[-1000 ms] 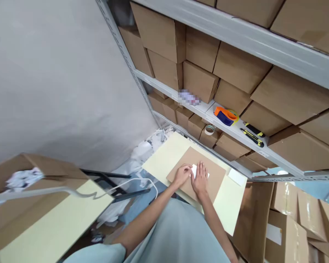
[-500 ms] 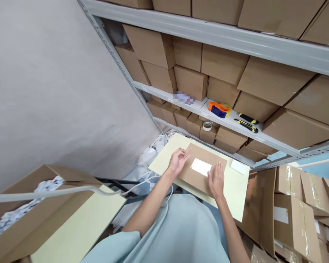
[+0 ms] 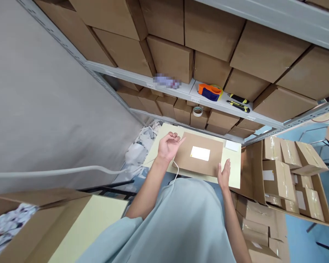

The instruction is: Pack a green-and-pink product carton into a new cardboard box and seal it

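Note:
A flat brown cardboard box (image 3: 201, 167) with a white label (image 3: 200, 153) on its upper face lies on a pale yellow tabletop (image 3: 235, 177) in front of me. At the box's left side my left hand (image 3: 168, 147) is raised, palm turned up, its fingers loosely curled around nothing and one finger pointing toward the box. My right hand (image 3: 224, 174) stands by the box's right edge with straight fingers and holds nothing; whether it touches the cardboard I cannot tell. A small white stack (image 3: 231, 145) sits at the table's far right corner.
Shelving ahead holds many cartons, a tape dispenser (image 3: 210, 92), cutters (image 3: 238, 106) and a tape roll (image 3: 197, 111). A large carton (image 3: 252, 171) of smaller boxes stands right. An open box (image 3: 49, 223) with crumpled paper is left. A white cable (image 3: 93, 168) crosses the left side.
My hands have moved farther apart, the left one outward and the right one to the box's right edge. The labelled box remains on the table. The camera view has shifted.

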Demonstrator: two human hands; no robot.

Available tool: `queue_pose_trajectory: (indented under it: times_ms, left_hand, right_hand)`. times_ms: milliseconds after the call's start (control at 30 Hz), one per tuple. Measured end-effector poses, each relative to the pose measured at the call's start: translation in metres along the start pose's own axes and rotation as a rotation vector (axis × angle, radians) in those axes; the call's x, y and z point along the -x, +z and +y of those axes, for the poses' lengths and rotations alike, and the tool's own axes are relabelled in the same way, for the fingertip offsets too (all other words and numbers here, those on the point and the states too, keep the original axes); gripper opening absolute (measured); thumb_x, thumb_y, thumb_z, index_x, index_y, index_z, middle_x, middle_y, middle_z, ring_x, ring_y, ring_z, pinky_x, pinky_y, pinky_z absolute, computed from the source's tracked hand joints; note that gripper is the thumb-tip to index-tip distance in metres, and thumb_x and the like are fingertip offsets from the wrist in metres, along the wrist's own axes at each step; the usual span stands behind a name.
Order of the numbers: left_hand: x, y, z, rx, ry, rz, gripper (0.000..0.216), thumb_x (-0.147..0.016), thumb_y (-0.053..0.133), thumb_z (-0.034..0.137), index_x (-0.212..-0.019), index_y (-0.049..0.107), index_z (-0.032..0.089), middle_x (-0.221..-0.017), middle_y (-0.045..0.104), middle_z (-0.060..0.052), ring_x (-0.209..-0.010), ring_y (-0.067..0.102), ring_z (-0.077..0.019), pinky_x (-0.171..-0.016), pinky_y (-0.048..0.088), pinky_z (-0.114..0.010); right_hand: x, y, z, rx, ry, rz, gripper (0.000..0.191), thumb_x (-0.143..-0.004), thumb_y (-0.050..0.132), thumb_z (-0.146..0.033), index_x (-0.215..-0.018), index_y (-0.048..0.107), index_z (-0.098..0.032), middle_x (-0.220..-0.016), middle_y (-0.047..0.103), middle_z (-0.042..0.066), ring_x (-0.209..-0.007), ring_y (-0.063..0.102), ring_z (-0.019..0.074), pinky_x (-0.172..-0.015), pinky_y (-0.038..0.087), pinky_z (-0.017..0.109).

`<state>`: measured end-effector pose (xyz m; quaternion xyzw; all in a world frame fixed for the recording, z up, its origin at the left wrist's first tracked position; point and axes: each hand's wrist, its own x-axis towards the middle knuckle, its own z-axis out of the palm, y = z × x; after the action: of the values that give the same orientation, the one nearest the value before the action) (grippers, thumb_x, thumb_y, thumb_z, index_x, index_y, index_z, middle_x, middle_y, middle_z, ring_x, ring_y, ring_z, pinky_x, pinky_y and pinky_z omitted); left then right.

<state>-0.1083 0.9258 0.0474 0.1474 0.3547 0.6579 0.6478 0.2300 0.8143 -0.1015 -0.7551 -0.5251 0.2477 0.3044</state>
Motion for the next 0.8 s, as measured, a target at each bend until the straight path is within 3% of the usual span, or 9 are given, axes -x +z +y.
queue_pose_trajectory:
  times_ms: [100, 167, 233, 333, 400, 467, 567, 667, 800]
  left_hand:
    - [-0.008, -0.039, -0.017, -0.528, -0.003, 0.062, 0.035, -0.086, 0.06, 0.031, -0.119, 0.072, 0.026, -0.126, 0.078, -0.01, -0.132, 0.073, -0.03, -0.122, 0.048, -0.06]
    - [-0.004, -0.058, -0.04, -0.836, 0.012, 0.057, 0.056, -0.094, 0.055, 0.039, -0.149, 0.064, 0.028, -0.161, 0.064, -0.016, -0.159, 0.052, -0.0375, -0.128, 0.04, -0.066]
    - [0.009, -0.067, -0.068, -0.945, 0.028, -0.005, 0.07, -0.091, 0.063, 0.042, -0.16, 0.058, 0.027, -0.179, 0.045, -0.014, -0.173, 0.024, -0.039, -0.138, 0.021, -0.065]
    - [0.031, -0.067, -0.112, -1.194, 0.134, -0.367, 0.078, -0.092, 0.067, 0.044, -0.166, 0.055, 0.021, -0.184, 0.034, -0.012, -0.176, 0.008, -0.0374, -0.141, 0.003, -0.06]
    - [0.039, -0.068, -0.134, -1.41, 0.176, -0.635, 0.076, -0.099, 0.056, 0.045, -0.17, 0.05, 0.018, -0.183, 0.036, -0.015, -0.176, 0.015, -0.0371, -0.141, 0.002, -0.06]
    - [0.038, -0.074, -0.146, -1.555, 0.157, -0.746, 0.074, -0.102, 0.052, 0.045, -0.171, 0.049, 0.018, -0.181, 0.04, -0.016, -0.174, 0.022, -0.038, -0.141, 0.002, -0.061]
    - [0.029, -0.093, -0.145, -1.656, 0.132, -0.71, 0.073, -0.102, 0.054, 0.045, -0.17, 0.051, 0.02, -0.181, 0.041, -0.014, -0.173, 0.021, -0.0421, -0.14, -0.002, -0.065]
    - [0.021, -0.113, -0.132, -1.705, 0.126, -0.632, 0.073, -0.103, 0.052, 0.046, -0.17, 0.05, 0.017, -0.182, 0.038, -0.017, -0.175, 0.013, -0.0447, -0.139, -0.003, -0.068]
    - [0.017, -0.139, -0.11, -1.694, 0.061, -0.34, 0.094, -0.099, 0.056, 0.056, -0.172, 0.035, 0.0, -0.185, 0.015, -0.031, -0.175, -0.002, -0.0467, -0.138, 0.003, -0.069]
  right_hand:
    - [0.003, 0.001, 0.009, 0.039, 0.171, 0.02, 0.123, -0.101, 0.028, -0.091, -0.178, 0.013, 0.004, -0.186, 0.013, 0.029, -0.176, 0.012, 0.0432, -0.14, 0.014, 0.064]
    - [0.006, 0.005, 0.004, 0.111, 0.169, 0.025, 0.125, -0.1, 0.032, -0.091, -0.178, 0.015, 0.005, -0.185, 0.012, 0.031, -0.175, 0.012, 0.0454, -0.139, 0.015, 0.066]
    - [0.009, 0.017, -0.01, 0.214, 0.036, -0.019, 0.113, -0.104, 0.034, -0.084, -0.178, 0.019, 0.0, -0.186, 0.013, 0.028, -0.176, 0.011, 0.0427, -0.139, 0.014, 0.065]
    - [0.01, 0.05, -0.043, 0.352, -0.216, -0.18, 0.083, -0.115, 0.027, -0.06, -0.18, 0.025, -0.008, -0.188, 0.018, 0.019, -0.177, 0.012, 0.034, -0.141, 0.014, 0.06]
    - [0.011, 0.074, -0.061, 0.408, -0.289, -0.27, 0.073, -0.116, 0.025, -0.047, -0.18, 0.028, -0.012, -0.188, 0.021, 0.016, -0.177, 0.013, 0.0301, -0.141, 0.017, 0.055]
    - [0.012, 0.09, -0.069, 0.448, -0.325, -0.3, 0.069, -0.116, 0.028, -0.041, -0.18, 0.029, -0.013, -0.187, 0.024, 0.015, -0.177, 0.014, 0.0285, -0.141, 0.018, 0.053]
    - [0.01, 0.09, -0.06, 0.458, -0.247, -0.21, 0.07, -0.116, 0.031, -0.042, -0.179, 0.029, -0.013, -0.186, 0.026, 0.016, -0.176, 0.017, 0.0284, -0.141, 0.016, 0.054]
    - [0.006, 0.067, -0.034, 0.369, -0.054, -0.042, 0.074, -0.116, 0.031, -0.052, -0.178, 0.033, -0.011, -0.187, 0.024, 0.017, -0.176, 0.017, 0.0306, -0.141, 0.012, 0.056]
    - [0.008, 0.03, 0.002, 0.105, 0.202, 0.182, 0.105, -0.105, 0.034, -0.083, -0.17, 0.042, -0.001, -0.179, 0.035, 0.031, -0.171, 0.03, 0.0373, -0.138, 0.022, 0.059]
